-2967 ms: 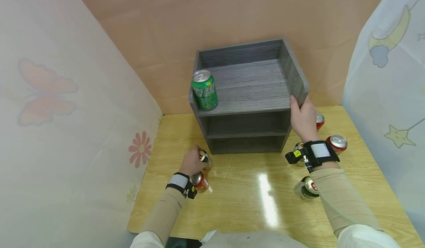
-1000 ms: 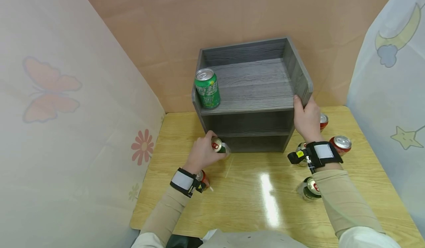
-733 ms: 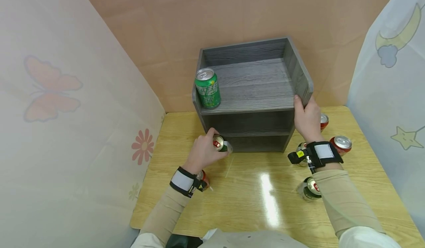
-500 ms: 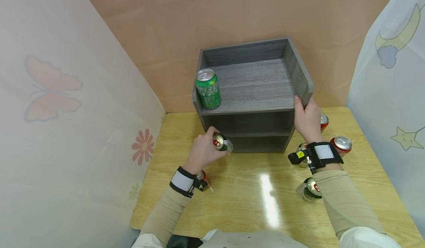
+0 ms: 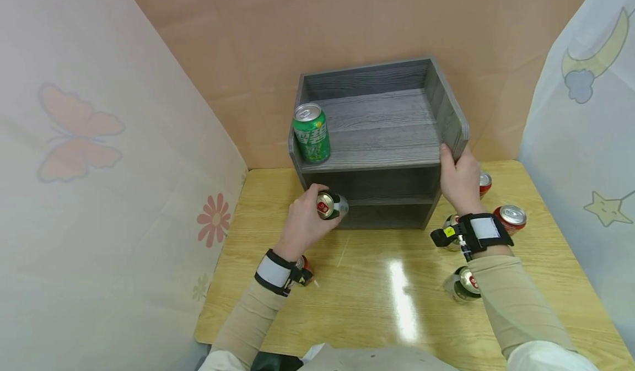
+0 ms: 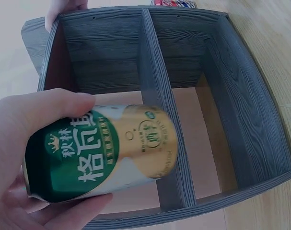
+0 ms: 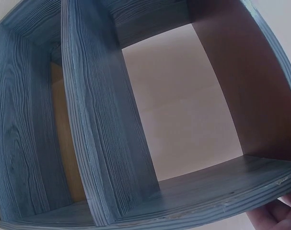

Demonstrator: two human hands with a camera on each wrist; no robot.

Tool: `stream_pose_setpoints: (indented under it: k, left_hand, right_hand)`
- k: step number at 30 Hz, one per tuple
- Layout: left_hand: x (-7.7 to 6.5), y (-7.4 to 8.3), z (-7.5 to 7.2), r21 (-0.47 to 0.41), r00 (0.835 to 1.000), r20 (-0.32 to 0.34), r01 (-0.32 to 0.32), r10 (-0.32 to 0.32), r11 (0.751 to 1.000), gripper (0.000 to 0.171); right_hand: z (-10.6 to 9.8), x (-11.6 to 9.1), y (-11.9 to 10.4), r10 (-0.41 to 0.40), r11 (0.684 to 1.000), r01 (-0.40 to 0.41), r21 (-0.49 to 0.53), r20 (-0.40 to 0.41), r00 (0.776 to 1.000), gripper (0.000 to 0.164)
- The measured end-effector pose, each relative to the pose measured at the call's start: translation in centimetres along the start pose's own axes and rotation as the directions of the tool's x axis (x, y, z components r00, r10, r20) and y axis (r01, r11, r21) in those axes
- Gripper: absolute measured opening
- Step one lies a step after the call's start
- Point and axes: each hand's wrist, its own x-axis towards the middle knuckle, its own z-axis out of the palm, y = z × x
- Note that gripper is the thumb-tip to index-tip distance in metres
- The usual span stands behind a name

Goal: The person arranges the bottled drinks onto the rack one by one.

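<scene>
My left hand point(image 5: 306, 216) grips a green, white and gold drink can point(image 6: 97, 153), thumb on one side and fingers on the other. The can is tipped over, its base pointing toward the openings of the grey wooden shelf point(image 5: 377, 123). In the left wrist view it overlaps the divider between the two lower compartments. My right hand point(image 5: 460, 181) holds the shelf's right side panel near the front, thumb on the inner face; in the right wrist view only its fingertips point(image 7: 274, 215) show. A green soda can point(image 5: 312, 136) stands upright at the top tier's left end.
Behind my left wrist a red can point(image 5: 305, 270) stands on the wooden table point(image 5: 362, 305). Right of the shelf are red cans point(image 5: 510, 219), a dark green can point(image 5: 463, 284) by my right sleeve, and a can point(image 5: 451, 233) partly hidden by the wrist strap. Fabric walls enclose three sides.
My left hand has lifted the green, white and gold can from the table at the left, brought it rightward to the shelf's front and tipped it. My right hand stays on the side panel.
</scene>
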Motion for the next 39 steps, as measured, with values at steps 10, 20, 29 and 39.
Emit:
stream_pose_setpoints:
  k: [10,20,29,39]
  left_hand:
    - [0.2,0.2,0.0,0.012,0.994,-0.097,-0.045,0.046,0.999,0.07]
    - [0.7,-0.1,0.1,0.015,0.976,-0.191,-0.101,0.102,0.995,0.073]
    - [1.2,-0.5,0.8,0.054,0.975,-0.21,-0.064,0.074,0.996,0.073]
    - [1.7,-1.6,2.3,0.078,0.969,-0.226,-0.089,0.104,0.993,0.073]
  right_hand:
    - [0.0,-0.1,-0.1,-0.002,1.0,0.002,-0.003,-0.002,1.0,0.051]
    - [0.1,-0.1,0.0,0.002,1.0,-0.002,-0.008,-0.004,1.0,0.051]
    - [0.1,-0.1,-0.1,-0.003,1.0,0.003,-0.006,-0.012,1.0,0.05]
    - [0.1,-0.1,0.0,-0.008,1.0,0.008,-0.003,-0.017,1.0,0.049]
